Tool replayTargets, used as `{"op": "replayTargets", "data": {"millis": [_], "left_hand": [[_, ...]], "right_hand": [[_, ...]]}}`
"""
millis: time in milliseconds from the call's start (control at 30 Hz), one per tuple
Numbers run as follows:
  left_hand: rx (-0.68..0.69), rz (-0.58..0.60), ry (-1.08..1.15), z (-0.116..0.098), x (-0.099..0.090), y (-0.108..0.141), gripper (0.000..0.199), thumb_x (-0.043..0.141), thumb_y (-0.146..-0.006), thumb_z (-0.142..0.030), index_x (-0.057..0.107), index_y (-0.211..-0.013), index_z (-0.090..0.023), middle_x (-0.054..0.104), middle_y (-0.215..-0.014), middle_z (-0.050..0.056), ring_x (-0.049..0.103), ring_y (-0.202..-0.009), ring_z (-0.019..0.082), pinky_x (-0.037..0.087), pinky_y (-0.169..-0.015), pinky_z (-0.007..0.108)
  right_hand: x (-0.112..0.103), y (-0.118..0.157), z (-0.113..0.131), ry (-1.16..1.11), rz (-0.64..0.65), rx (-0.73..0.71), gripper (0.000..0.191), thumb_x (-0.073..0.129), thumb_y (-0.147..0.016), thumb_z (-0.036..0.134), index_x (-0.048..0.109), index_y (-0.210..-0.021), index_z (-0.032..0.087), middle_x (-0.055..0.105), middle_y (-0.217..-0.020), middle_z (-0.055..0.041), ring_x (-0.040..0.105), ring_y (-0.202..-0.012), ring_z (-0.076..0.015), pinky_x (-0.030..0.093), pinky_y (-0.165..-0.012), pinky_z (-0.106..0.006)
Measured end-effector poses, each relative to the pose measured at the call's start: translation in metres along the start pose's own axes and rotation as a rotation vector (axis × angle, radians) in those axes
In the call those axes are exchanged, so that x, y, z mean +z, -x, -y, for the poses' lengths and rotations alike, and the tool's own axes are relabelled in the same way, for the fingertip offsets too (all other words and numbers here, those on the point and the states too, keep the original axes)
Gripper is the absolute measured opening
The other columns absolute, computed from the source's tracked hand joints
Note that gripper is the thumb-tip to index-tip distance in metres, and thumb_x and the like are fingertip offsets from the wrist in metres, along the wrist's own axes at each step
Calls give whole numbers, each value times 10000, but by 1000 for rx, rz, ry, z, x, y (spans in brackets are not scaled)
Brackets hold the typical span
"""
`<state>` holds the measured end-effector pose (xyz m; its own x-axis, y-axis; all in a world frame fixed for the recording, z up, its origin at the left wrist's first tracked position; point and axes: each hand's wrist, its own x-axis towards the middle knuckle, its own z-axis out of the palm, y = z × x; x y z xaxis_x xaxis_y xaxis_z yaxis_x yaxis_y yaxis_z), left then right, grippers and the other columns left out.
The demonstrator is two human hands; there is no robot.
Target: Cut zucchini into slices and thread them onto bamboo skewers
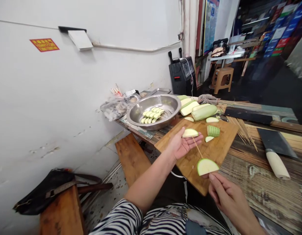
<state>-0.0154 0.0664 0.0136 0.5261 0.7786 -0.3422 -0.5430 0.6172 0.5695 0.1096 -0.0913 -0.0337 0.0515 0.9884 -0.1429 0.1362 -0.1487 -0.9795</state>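
Above the brown wooden board, the left hand's loosely curled fingers [192,141] cradle a pale green-rimmed half-moon slice [190,133] while the right fingers [216,182] pinch a thin wooden skewer [198,148], which could split the slice if pushed crookedly.

Red wall sticker [44,45]: print too small to read. Contents of plastic bags [116,107] by the bowl can't be made out. Skewer tips under the squash slices [152,115] in the bowl are mostly hidden. Right forearm [249,220] and striped shirt [163,222] run off the bottom edge. Table [268,195] is cut off at right. Stacked boxes [283,29] in back blurry, labels unreadable. Poster [210,19] cropped at top.
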Motion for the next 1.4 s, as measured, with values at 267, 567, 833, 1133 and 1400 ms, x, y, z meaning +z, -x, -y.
{"op": "replayTargets", "data": {"millis": [267,567,833,1133,1400], "left_hand": [[48,-19,23,8,1,3,426,335,-946,-306,605,-976,22,662,-1027,254,658,-973,272,511,-881,373],[85,-42,50,8,3,4,425,339,-946,-306,617,-953,16,667,-1022,244,666,-950,264,521,-866,357],[90,-49,33,9,3,6,391,346,-941,-282,614,-952,3,667,-1021,244,663,-964,268,517,-874,366],[142,-126,28,10,8,8,264,394,-907,-186,592,-926,-12,684,-939,220,678,-908,283,534,-837,408],[183,-167,-1,9,9,6,232,441,-912,-205,574,-876,-18,685,-858,201,697,-792,270,549,-793,415]], "right_hand": [[1,-1,1,117,-20,-118,398,382,-898,529,491,-687,209,381,-460,60,325,-399,-99,277,-401,-225],[-2,0,-2,127,15,-126,400,376,-904,521,500,-690,207,393,-453,60,345,-389,-99,285,-392,-217],[0,0,-1,137,1,-122,397,389,-902,524,512,-699,205,388,-463,61,354,-405,-103,293,-412,-219],[0,-1,1,162,-17,-131,374,380,-906,501,530,-745,198,393,-468,64,339,-399,-101,279,-410,-223],[-1,0,3,172,-3,-121,375,377,-906,487,519,-715,198,379,-467,64,333,-405,-98,271,-413,-224]]}}
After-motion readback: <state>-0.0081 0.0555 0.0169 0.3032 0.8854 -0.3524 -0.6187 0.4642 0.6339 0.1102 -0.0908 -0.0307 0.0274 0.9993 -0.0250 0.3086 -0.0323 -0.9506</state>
